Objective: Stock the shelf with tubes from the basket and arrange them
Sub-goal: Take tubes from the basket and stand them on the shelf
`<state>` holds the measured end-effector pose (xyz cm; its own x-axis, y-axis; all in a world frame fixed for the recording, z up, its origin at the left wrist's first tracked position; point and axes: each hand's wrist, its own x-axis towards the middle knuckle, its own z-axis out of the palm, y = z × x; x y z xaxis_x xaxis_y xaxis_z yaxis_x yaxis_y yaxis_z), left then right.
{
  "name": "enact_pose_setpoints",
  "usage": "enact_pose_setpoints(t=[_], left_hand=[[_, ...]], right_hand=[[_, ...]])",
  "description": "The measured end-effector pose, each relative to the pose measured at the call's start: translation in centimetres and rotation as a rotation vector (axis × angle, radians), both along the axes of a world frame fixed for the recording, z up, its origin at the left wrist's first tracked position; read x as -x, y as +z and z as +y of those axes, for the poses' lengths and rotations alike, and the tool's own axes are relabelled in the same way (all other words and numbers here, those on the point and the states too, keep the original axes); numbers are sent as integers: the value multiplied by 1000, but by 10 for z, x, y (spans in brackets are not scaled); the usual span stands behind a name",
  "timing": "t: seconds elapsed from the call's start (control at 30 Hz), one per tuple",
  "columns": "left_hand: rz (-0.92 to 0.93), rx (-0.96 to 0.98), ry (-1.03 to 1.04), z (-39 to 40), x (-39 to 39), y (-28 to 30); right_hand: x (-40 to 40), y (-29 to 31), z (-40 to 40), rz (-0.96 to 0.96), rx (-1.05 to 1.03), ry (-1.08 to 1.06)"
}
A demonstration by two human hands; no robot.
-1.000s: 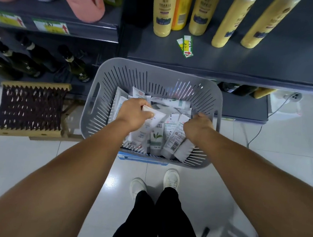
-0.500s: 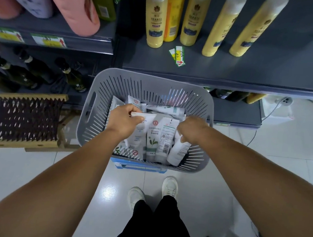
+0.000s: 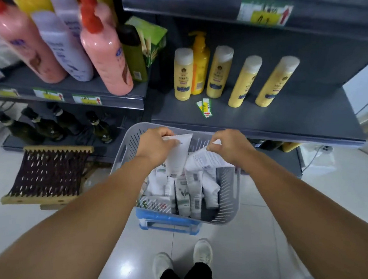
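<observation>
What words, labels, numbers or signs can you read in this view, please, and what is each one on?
"HERBAL": yellow bottles, gold lettering, only just legible; the smaller print is blurred.
Red arrows: shelf price tags, their digits blurred.
Red arrow: loose tag on the shelf.
Barcodes: tubes in the basket, text too small.
Tubes gripped by left hand and right hand: print unreadable.

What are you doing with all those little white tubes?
A person is stocking a shop shelf. The left hand grips one white tube and the right hand pinches another tube, both lifted above the grey basket. More tubes lie inside it. The dark shelf ahead holds yellow bottles but no tubes yet.
</observation>
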<state>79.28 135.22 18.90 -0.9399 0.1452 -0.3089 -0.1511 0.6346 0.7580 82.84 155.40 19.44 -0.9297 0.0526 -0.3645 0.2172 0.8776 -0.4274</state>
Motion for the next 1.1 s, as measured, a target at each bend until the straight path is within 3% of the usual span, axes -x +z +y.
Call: enact_pose_setpoints(t=[0.27, 0.47, 0.67, 0.87, 1.1], left_hand=[[276, -81, -107, 33, 24, 116], [486, -182, -147, 75, 33, 211], [533, -330, -152, 125, 40, 272], [609, -352, -190, 188, 58, 307], [596, -348, -186, 281, 92, 315]], right_hand=[[1, 146, 29, 262, -76, -58], [-7, 243, 57, 600, -149, -195], [-7, 301, 102, 798, -178, -258], [11, 333, 164, 819, -320, -245], [51, 345, 258, 671, -446, -177]])
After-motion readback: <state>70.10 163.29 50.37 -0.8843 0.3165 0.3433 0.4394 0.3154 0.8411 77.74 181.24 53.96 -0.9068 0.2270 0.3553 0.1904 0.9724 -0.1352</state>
